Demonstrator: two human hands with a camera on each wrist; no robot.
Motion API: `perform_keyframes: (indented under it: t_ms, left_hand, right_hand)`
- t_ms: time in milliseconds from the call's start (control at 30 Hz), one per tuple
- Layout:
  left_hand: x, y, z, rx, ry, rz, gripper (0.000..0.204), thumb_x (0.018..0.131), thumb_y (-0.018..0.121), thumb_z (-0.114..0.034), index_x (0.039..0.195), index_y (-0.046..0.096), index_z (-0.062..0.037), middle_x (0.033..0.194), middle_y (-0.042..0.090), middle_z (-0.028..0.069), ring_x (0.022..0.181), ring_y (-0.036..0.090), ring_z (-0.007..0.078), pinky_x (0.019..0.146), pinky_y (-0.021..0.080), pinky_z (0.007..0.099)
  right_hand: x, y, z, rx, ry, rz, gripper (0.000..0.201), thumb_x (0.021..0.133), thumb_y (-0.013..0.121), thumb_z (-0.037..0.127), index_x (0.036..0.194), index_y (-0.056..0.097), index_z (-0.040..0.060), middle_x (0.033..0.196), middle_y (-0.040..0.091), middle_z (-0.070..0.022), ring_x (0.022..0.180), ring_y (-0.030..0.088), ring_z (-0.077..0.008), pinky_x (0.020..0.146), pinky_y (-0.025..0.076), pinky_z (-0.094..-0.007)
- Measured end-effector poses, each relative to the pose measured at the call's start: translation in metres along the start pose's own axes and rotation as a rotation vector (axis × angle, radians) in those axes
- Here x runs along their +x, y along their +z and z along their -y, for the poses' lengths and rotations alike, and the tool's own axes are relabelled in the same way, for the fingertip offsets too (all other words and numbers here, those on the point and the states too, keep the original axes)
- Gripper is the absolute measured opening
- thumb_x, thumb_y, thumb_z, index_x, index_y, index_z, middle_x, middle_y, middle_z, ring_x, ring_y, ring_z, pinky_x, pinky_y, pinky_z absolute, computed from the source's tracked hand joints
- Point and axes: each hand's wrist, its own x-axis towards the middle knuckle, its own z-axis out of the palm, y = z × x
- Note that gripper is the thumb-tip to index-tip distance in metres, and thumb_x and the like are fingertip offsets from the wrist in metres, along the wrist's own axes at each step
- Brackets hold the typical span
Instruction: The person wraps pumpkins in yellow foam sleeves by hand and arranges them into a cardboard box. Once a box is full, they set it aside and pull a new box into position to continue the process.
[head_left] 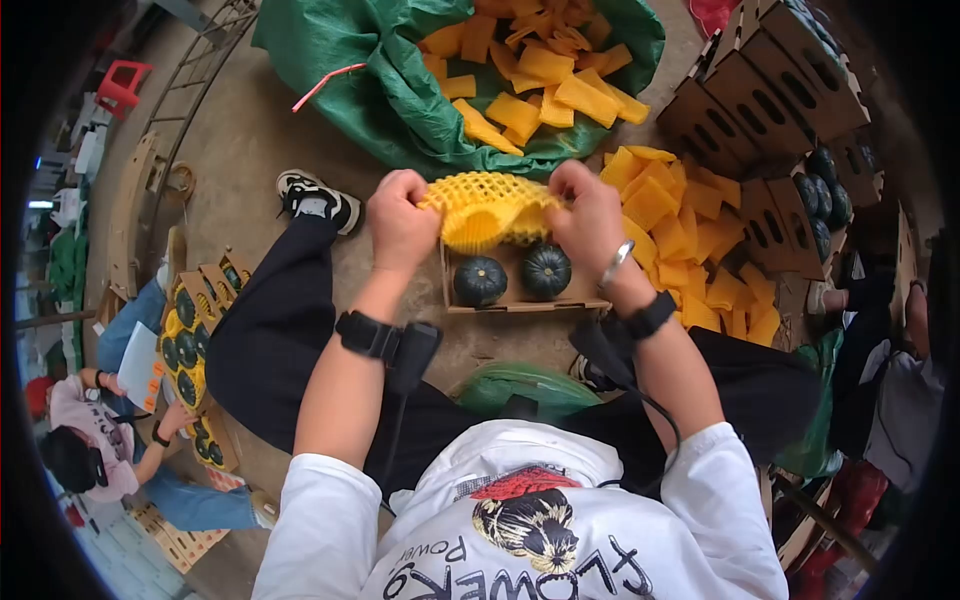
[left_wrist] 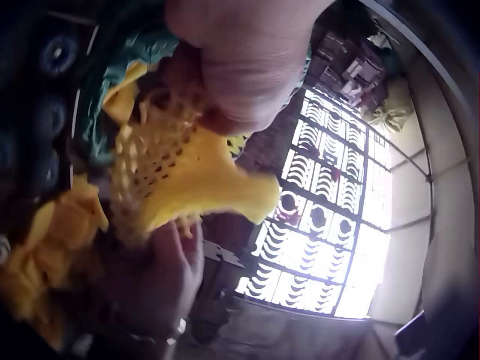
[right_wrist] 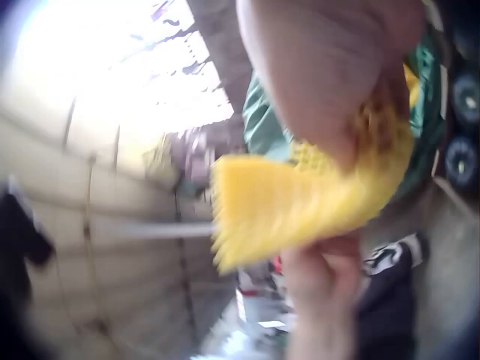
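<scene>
Above the shallow cardboard tray [head_left: 520,303], where two dark green squashes [head_left: 513,275] sit bare, we find left hand [head_left: 400,222] and right hand [head_left: 588,215] each grasping one yellow foam net sleeve [head_left: 488,208], stretched open and not yet fitted.

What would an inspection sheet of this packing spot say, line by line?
Surface: bare concrete floor.
Job's things: yellow foam net stretched between both hands; open carton below with two dark green squashes.
Clutter: loose nets heaped on the floor, more in a green sack.
Hands: left hand and right hand each grip an end of the net.
Cables: black lead running from the right wrist.
Surroundings: stacked cartons; another person packing at the left.
</scene>
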Motion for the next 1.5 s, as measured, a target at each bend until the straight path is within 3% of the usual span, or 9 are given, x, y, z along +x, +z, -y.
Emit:
perform_keyframes:
  t_ms: [133, 300, 367, 633, 867, 1000, 1100, 1400, 1500]
  left_hand:
    - [-0.024, -0.002, -0.001, -1.081, -0.269, 0.727, 0.033, 0.08, 0.066, -0.011, 0.109, 0.056, 0.0012, 0.103, 0.063, 0.0097, 0.093, 0.059, 0.0172, 0.078, 0.049, 0.0309]
    - [-0.025, 0.037, 0.066, -1.142, -0.611, 0.474, 0.033, 0.083, 0.064, -0.017, 0.108, 0.057, 0.0035, 0.101, 0.064, 0.0092, 0.091, 0.062, 0.0206, 0.08, 0.049, 0.034]
    - [-0.027, 0.046, 0.085, -0.189, -0.463, 0.314, 0.024, 0.085, 0.06, -0.012, 0.105, 0.058, 0.0007, 0.1, 0.065, 0.0072, 0.091, 0.062, 0.0208, 0.08, 0.048, 0.0326]
    - [-0.054, 0.046, 0.052, -1.068, -0.536, 0.459, 0.064, 0.074, 0.07, -0.003, 0.129, 0.038, -0.0071, 0.113, 0.055, 0.0069, 0.1, 0.057, 0.0205, 0.084, 0.048, 0.0327]
    - [-0.071, -0.004, -0.022, -1.917, -0.509, 0.655, 0.061, 0.076, 0.069, -0.013, 0.129, 0.04, -0.0031, 0.117, 0.056, 0.0096, 0.106, 0.057, 0.0218, 0.095, 0.045, 0.0357]
    - [-0.091, 0.003, -0.013, -1.903, -0.607, 0.742, 0.063, 0.076, 0.069, -0.014, 0.13, 0.038, -0.0012, 0.119, 0.055, 0.0098, 0.107, 0.056, 0.0221, 0.094, 0.045, 0.0353]
    - [-0.085, 0.0, -0.012, -1.44, -0.494, 0.514, 0.069, 0.071, 0.073, -0.008, 0.13, 0.037, -0.0002, 0.117, 0.054, 0.0096, 0.106, 0.055, 0.0199, 0.094, 0.044, 0.0329]
    - [-0.096, 0.022, -0.007, -1.261, -0.467, 0.498, 0.08, 0.066, 0.081, -0.012, 0.131, 0.035, -0.0023, 0.122, 0.049, 0.0113, 0.111, 0.05, 0.0209, 0.096, 0.041, 0.0331]
    - [-0.099, 0.048, 0.004, -0.524, -0.212, 0.586, 0.093, 0.06, 0.084, -0.028, 0.135, 0.032, -0.0072, 0.13, 0.043, 0.0166, 0.12, 0.044, 0.0283, 0.099, 0.039, 0.0417]
  right_hand:
    - [0.007, 0.061, -0.015, -0.164, -0.207, -0.045, 0.014, 0.072, 0.06, 0.01, 0.083, 0.053, 0.0087, 0.08, 0.056, -0.0133, 0.071, 0.058, -0.0358, 0.059, 0.046, -0.0448]
    - [-0.019, 0.16, -0.069, -0.405, 0.245, 0.463, 0.05, 0.073, 0.065, 0.041, 0.112, 0.056, 0.0107, 0.108, 0.056, -0.0205, 0.093, 0.057, -0.042, 0.081, 0.049, -0.0431]
    - [-0.039, 0.181, -0.065, -0.334, 0.518, 0.674, 0.086, 0.061, 0.074, 0.051, 0.131, 0.041, 0.0119, 0.121, 0.044, -0.027, 0.103, 0.051, -0.0449, 0.09, 0.045, -0.0441]
    - [-0.022, 0.106, 0.004, -0.204, -0.075, 0.247, 0.085, 0.056, 0.08, 0.029, 0.131, 0.042, 0.014, 0.121, 0.042, -0.0257, 0.103, 0.05, -0.0419, 0.092, 0.045, -0.042]
    - [-0.043, 0.076, -0.025, 1.629, 0.723, 0.36, 0.042, 0.095, 0.044, 0.036, 0.12, 0.054, 0.0046, 0.112, 0.061, -0.0096, 0.096, 0.061, -0.0171, 0.085, 0.05, -0.0348]
    - [-0.065, 0.089, -0.014, 1.796, 0.677, 0.289, 0.031, 0.095, 0.046, 0.028, 0.109, 0.058, 0.003, 0.101, 0.064, -0.0051, 0.09, 0.062, -0.0189, 0.081, 0.05, -0.031]
    - [-0.054, 0.073, -0.018, 0.186, 0.379, -0.25, 0.016, 0.085, 0.059, 0.018, 0.09, 0.059, 0.0026, 0.079, 0.061, -0.0157, 0.07, 0.06, -0.0261, 0.063, 0.045, -0.0354]
    - [-0.082, 0.076, -0.034, 1.871, 0.608, 0.206, 0.054, 0.094, 0.042, 0.039, 0.136, 0.036, 0.005, 0.126, 0.053, -0.0114, 0.11, 0.056, -0.0247, 0.096, 0.044, -0.0379]
    - [-0.086, 0.103, -0.07, 1.867, 0.766, 0.262, 0.046, 0.097, 0.036, 0.04, 0.123, 0.05, 0.0049, 0.12, 0.057, -0.0122, 0.107, 0.057, -0.0244, 0.093, 0.046, -0.0382]
